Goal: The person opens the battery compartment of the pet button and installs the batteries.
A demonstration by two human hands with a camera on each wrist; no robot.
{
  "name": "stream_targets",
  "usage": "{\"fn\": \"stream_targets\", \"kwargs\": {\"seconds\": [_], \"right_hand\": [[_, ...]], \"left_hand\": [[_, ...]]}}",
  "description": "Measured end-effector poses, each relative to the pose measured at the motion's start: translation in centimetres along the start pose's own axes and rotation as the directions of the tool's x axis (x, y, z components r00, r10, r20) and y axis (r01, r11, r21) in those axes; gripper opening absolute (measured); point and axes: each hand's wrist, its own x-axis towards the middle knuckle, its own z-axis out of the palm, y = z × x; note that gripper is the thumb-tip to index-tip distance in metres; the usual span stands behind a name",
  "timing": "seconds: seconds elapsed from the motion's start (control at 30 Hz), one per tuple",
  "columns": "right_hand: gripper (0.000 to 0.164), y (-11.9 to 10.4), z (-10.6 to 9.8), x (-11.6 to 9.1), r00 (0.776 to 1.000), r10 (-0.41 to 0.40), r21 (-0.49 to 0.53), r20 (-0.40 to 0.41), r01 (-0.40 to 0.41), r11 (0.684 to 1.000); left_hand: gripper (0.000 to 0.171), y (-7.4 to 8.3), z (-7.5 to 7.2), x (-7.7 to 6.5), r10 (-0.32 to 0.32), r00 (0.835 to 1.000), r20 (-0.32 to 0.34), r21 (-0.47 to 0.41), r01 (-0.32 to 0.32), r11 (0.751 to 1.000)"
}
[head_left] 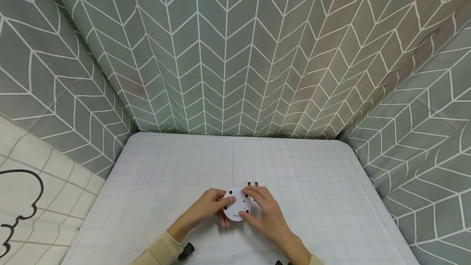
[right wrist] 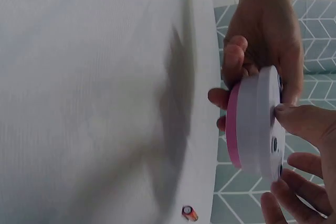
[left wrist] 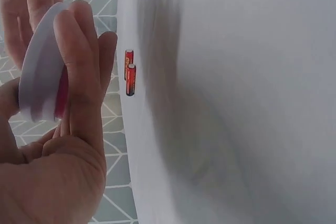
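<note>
My left hand (head_left: pixel 207 207) grips a round white device (head_left: pixel 233 213) with its thumb across the back and its fingers beneath. The device's back, facing up, carries small dark feet and a patch of tiny holes. A pink face shows on its underside in the right wrist view. The right hand (head_left: pixel 268 214) holds the device's right side, thumb and fingertips against the back and rim. Just beyond the right fingers, two red-and-black batteries (left wrist: pixel 130 80) stand upright on the table. What the device is, the frames do not settle.
The table (head_left: pixel 176 162) has a white, faintly gridded cover. Grey chevron-patterned curtains (head_left: pixel 228 60) hang behind and on both sides. At the left is a white checked cloth (head_left: pixel 48 199) with a black outline drawing. Black straps or mounts (head_left: pixel 186 252) sit at the wrists.
</note>
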Motion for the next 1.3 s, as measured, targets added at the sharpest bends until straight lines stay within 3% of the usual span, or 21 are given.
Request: {"fn": "stream_targets", "kwargs": {"seconds": [0.47, 0.8, 1.03, 1.3], "right_hand": [[0.040, -0.56, 0.53, 0.09, 0.999, -0.047, -0.014, -0.025, 0.046, 0.999], [0.038, -0.55, 0.30, 0.04, 0.995, -0.100, -0.066, 0.017, 0.101, 0.993], [0.038, -0.62, -0.10, 0.09, 0.994, -0.083, -0.072, 0.071, 0.089, 0.993], [0.035, -0.59, -0.18, 0.01, 0.994, -0.087, -0.062, 0.073, 0.091, 0.994]], "left_hand": [[0.037, -0.45, 0.49, 0.11, -0.007, 1.000, -0.008, -0.051, 0.007, 0.999], [0.033, -0.72, 0.79, 0.03, -0.008, 1.000, -0.001, -0.065, 0.008, 0.998], [0.034, -0.86, 0.92, 0.03, -0.008, 1.000, 0.013, -0.068, 0.009, 0.998], [0.034, -0.85, 0.93, 0.08, 0.000, 1.000, 0.030, -0.090, 0.003, 0.996]]}}
